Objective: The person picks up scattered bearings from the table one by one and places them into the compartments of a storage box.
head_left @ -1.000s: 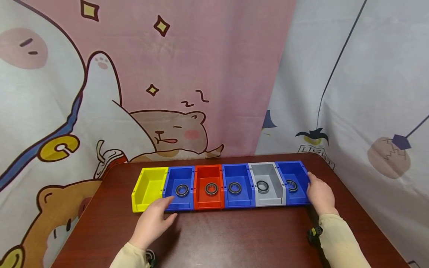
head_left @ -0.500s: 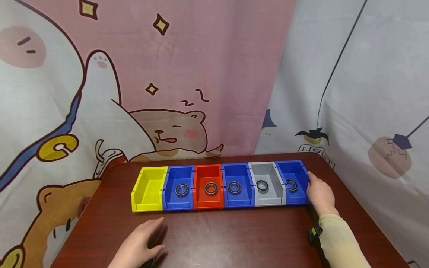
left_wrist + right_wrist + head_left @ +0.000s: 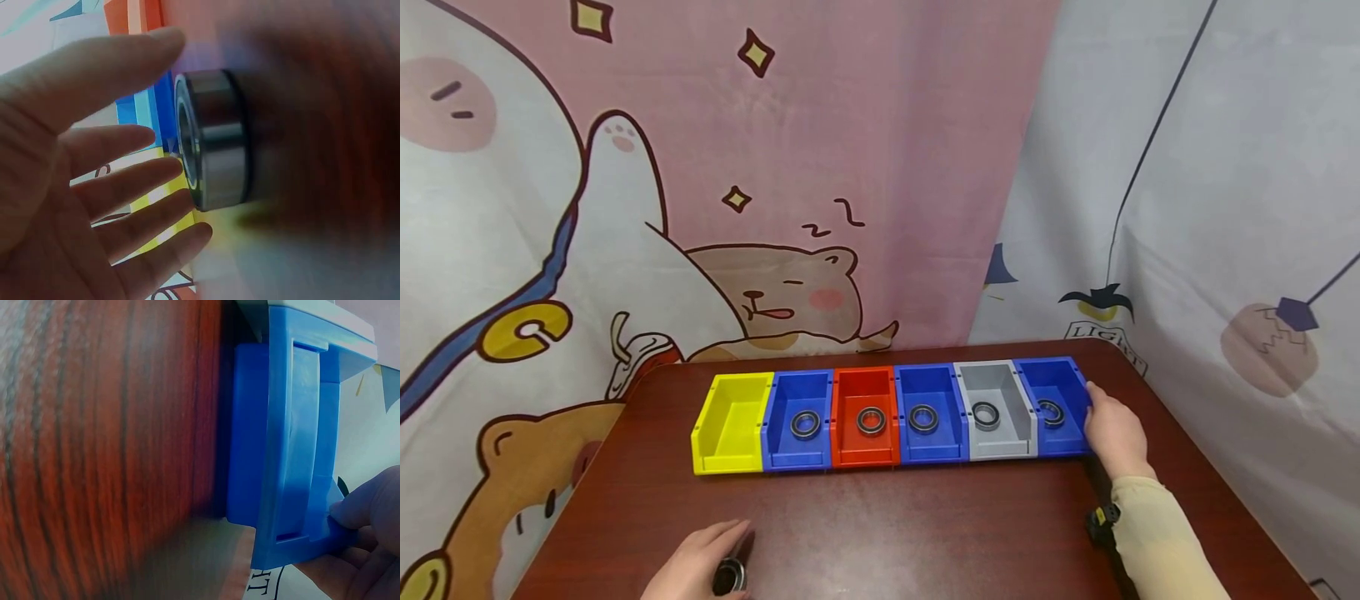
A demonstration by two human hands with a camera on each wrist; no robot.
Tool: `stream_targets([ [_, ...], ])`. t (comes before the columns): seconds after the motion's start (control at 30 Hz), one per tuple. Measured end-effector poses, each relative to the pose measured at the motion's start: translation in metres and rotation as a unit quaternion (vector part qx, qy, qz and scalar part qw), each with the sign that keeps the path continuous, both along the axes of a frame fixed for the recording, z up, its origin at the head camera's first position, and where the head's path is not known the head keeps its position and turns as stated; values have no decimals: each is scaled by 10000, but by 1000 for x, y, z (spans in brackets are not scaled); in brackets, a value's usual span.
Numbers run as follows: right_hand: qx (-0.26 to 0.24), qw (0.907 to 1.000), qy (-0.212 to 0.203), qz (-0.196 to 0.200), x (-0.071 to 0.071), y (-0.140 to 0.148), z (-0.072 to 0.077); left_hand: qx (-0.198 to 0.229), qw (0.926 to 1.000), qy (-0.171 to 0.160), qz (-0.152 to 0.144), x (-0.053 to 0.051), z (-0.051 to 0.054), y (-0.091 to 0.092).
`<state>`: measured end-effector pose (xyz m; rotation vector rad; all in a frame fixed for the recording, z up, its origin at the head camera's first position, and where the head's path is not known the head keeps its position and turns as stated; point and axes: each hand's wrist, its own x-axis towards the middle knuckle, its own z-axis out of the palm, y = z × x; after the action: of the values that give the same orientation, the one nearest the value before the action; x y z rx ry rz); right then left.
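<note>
My left hand is low in the head view, around a metal ball bearing near the front of the table. In the left wrist view that bearing sits just beyond straight fingers and a thumb spread apart; no pinch shows. My right hand grips the outer side wall of the rightmost blue bin. The right wrist view shows the thumb on the inner face of the wall and fingers outside it.
Several bins stand in a joined row: a yellow bin, a blue, a red bin, a blue, a grey bin and the gripped blue one. Each except the yellow has one bearing inside. A printed curtain hangs behind the table.
My left hand has drawn back from the yellow and blue bins toward the table's front, down to the bearing there. The right hand has stayed on the bin wall.
</note>
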<state>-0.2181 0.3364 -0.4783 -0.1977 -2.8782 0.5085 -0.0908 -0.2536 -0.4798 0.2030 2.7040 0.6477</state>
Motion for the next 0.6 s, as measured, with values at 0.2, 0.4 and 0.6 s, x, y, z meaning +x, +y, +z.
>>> stream_targets([
  [0.2, 40, 10000, -12, -8, -1, 0, 0, -66, 9993, -85, -357, 1, -5, -7],
  [0.4, 46, 10000, -1, 2, -1, 0, -1, -134, 9961, -54, -868, 0, -12, -15],
  [0.6, 46, 9999, 88, 56, -1, 0, -1, -26, 9957, -14, -923, 4, -17, -21],
])
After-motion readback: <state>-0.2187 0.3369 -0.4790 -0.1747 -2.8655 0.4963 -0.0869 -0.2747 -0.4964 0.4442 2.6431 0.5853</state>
